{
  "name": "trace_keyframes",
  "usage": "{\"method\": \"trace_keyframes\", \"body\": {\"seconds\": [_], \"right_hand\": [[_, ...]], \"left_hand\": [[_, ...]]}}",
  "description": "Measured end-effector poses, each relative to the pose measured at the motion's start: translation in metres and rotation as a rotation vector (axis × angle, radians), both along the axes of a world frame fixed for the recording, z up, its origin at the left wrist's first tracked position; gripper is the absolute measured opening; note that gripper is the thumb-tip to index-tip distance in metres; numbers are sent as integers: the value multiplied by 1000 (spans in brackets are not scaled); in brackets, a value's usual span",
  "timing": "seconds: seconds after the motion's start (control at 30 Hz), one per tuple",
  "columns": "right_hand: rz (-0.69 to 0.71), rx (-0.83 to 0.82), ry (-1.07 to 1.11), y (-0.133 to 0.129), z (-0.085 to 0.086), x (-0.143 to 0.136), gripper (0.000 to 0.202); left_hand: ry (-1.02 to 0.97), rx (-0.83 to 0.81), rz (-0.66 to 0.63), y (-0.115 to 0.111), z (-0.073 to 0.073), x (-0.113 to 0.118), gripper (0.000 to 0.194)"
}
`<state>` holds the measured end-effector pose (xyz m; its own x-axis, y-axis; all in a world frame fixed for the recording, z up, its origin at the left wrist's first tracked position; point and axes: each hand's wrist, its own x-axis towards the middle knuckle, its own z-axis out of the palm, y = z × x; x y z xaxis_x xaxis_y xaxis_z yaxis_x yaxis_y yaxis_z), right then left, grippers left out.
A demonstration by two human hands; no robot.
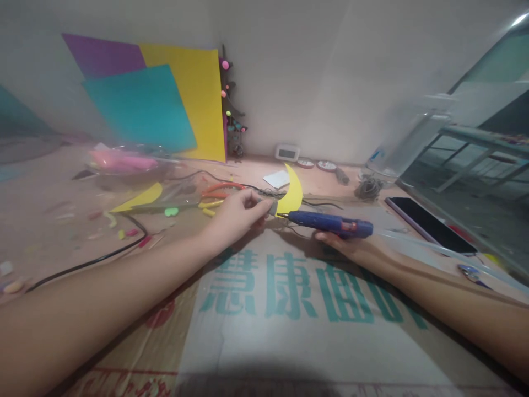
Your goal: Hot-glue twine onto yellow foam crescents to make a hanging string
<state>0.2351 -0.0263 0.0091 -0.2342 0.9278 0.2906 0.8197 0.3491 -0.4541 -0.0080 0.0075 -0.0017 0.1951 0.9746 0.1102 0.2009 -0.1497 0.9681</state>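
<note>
— What is the left hand (238,216) doing?

— It is pinching the lower tip of a yellow crescent (291,196) of foam sheet, thumb and fingertips closed on it, and it is holding the piece upright over the flattened cardboard (289,309) that is covering the table (49,220).

— And the right hand (343,243)?

— It is curling up from below around a blue glue gun (330,223), fingers closed on the body. The gun is lying nearly level, and its nozzle is pointing left and sitting just beside the tip that the left hand is gripping. I cannot tell whether the nozzle is touching the foam.

— Where on the table is all this happening?

— Around the middle, at the far edge of the cardboard.

— What is lying around it?

— Orange-handled scissors (219,191) are lying just beyond the left hand, and a second yellow crescent (142,197) is lying further left. A dark phone (427,223) is resting near the right edge. Coloured sheets (157,102) are leaning against the wall at the far left corner.
</note>
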Motion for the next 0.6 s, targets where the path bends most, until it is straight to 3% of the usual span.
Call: {"method": "trace_keyframes", "body": {"seconds": [0.17,0.47,0.6], "right_hand": [[-37,-9,28,-1,-3,0,24],[-45,-31,90,0,-3,-1,30],[9,-37,87,0,0,-2,27]], "left_hand": [[-16,-16,-6,0,-2,-1,28],[-34,-33,-3,0,-1,0,28],[-42,-46,-4,-1,0,0,27]]}}
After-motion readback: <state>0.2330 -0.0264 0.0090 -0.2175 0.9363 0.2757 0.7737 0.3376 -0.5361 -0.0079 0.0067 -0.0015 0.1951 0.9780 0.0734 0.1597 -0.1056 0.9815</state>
